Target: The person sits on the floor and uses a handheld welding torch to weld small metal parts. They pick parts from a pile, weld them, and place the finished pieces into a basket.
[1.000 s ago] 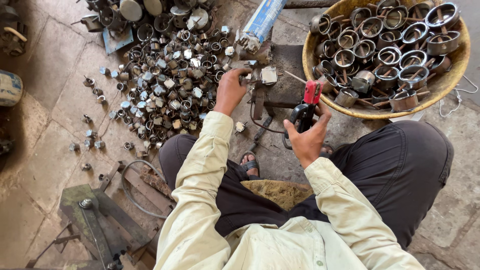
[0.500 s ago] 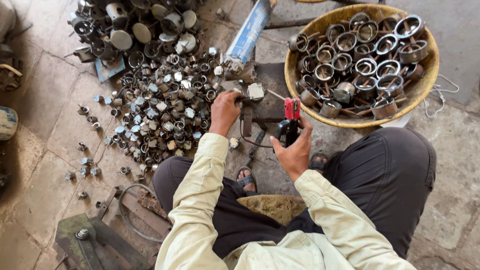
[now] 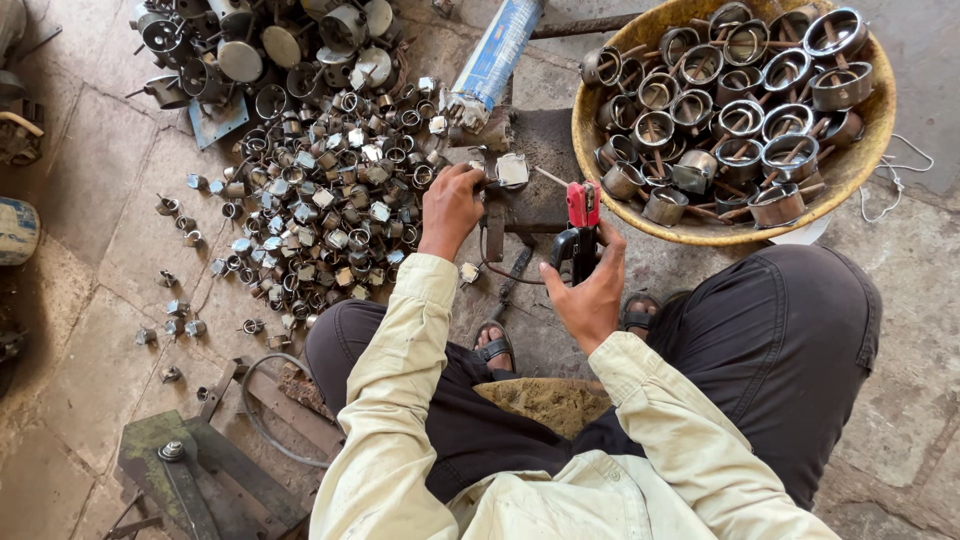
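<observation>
I see a small square metal piece (image 3: 512, 170) lying on the dark metal block (image 3: 545, 160), just beside my left hand (image 3: 452, 205), whose grip closes on something small at the block's edge; what it is, I cannot tell. My right hand (image 3: 588, 290) wraps a black tool handle with a red head (image 3: 582, 205). Left lies a heap of small metal fittings (image 3: 320, 190) on the stone floor (image 3: 80, 300); right, a yellow basket (image 3: 860, 165) of metal cups.

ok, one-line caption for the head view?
Seated worker's right hand grips a red-tipped tool; left hand holds a small metal part.
</observation>
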